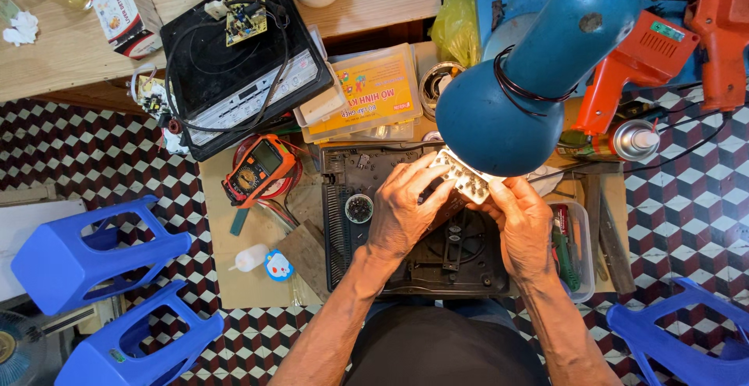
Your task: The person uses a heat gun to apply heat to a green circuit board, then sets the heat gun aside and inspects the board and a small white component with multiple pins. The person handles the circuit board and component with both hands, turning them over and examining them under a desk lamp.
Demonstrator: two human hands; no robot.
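My left hand and my right hand both hold a pale circuit board with rows of small parts, tilted up under a blue desk lamp. Below the hands lies an opened black appliance base with a fan and a round coil part inside. The lamp shade hides the far end of the board.
A black induction cooker with a small green board on top lies at the back left. An orange multimeter, yellow plastic boxes, orange power tools, a spray can, a tool tray and blue stools surround the work spot.
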